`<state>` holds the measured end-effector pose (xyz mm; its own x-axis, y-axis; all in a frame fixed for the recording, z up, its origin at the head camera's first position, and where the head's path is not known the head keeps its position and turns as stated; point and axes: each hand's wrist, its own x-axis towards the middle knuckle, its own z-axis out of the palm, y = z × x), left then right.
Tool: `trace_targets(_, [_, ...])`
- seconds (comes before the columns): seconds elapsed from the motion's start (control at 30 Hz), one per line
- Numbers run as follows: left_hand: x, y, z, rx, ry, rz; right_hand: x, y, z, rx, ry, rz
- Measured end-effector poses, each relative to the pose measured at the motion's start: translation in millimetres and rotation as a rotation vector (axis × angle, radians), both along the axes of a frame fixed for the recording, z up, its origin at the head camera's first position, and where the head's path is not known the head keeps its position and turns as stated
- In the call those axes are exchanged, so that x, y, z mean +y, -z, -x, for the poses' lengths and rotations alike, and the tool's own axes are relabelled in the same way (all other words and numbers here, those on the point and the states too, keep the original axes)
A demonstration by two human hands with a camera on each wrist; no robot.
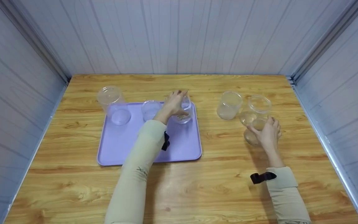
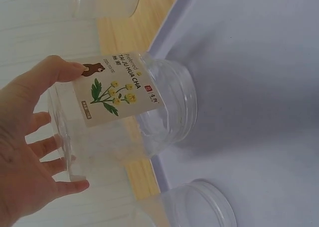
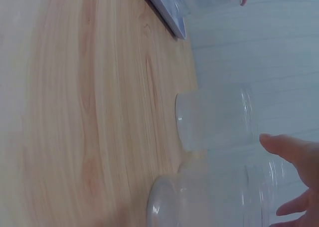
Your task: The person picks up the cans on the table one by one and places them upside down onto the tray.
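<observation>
In the head view, my left hand [image 1: 174, 104] grips a clear plastic jar [image 1: 182, 117] over the purple tray [image 1: 179, 149]. The left wrist view shows thumb and fingers around this jar near its base, its threaded mouth turned down to the tray, and a printed flower label [image 2: 119, 90] on its side. My right hand [image 1: 267, 132] is at the nearest clear jar [image 1: 252, 137] on the right. Its thumb and fingers are spread around the jar's upper end; contact is hard to make out in the right wrist view.
Two more clear jars, a left one [image 1: 110, 98] and a middle one [image 1: 150, 110], stand at the tray's back part. On the right, a jar [image 1: 228, 107] and another jar [image 1: 259, 105] stand on the wooden table [image 1: 191, 193]. Pale panel walls [image 1: 172, 37] enclose the back and sides.
</observation>
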<state>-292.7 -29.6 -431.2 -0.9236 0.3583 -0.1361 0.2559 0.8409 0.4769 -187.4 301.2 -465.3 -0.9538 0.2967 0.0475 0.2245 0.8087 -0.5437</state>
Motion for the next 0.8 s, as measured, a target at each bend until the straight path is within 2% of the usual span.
trace_targets(0.47, [6.2,-4.5,7.6,-0.019,-0.008,0.060,11.1,-3.8,15.4,-0.165,-0.032,-0.030])
trace_targets(0.63, [7.9,-5.1,8.8,-0.022,0.001,0.055,12.0,-3.1,17.1,-0.183,-0.074,-0.050])
trace_targets(0.8, [8.6,-3.9,10.0,-0.025,0.014,0.053,12.6,-4.8,15.8,-0.188,-0.082,-0.067])
